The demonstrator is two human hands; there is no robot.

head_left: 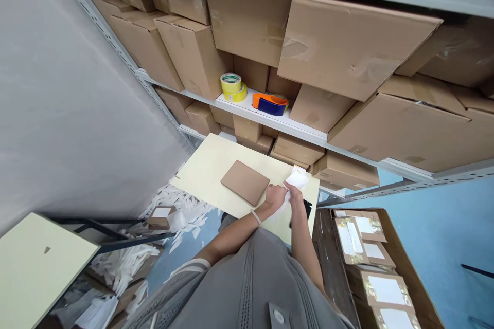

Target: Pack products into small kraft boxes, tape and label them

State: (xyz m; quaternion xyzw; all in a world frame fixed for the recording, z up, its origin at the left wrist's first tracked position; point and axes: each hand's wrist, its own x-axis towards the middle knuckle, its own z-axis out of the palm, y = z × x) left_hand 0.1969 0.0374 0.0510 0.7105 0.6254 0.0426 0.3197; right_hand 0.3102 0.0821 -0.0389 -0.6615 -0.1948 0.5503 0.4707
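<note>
Over the right part of the cream tabletop (196,169), both my hands meet at a small white paper label (296,179). My right hand (294,192) pinches its lower edge. My left hand (275,195) is closed beside it, fingers at the paper's lower left corner; the fingertips are partly hidden. A pale strip of paper hangs below the hands. To the left of my hands a flat closed cardboard box (245,182) lies on the tabletop. A black flat object (307,208), possibly a phone, is partly covered by my right forearm.
Shelves ahead hold several cardboard boxes (358,46), yellow tape rolls (233,88) and an orange and blue tape dispenser (270,104). At right stands a large carton (415,272) of labelled boxes. Paper scraps (175,205) litter the floor at left, near another table (42,267).
</note>
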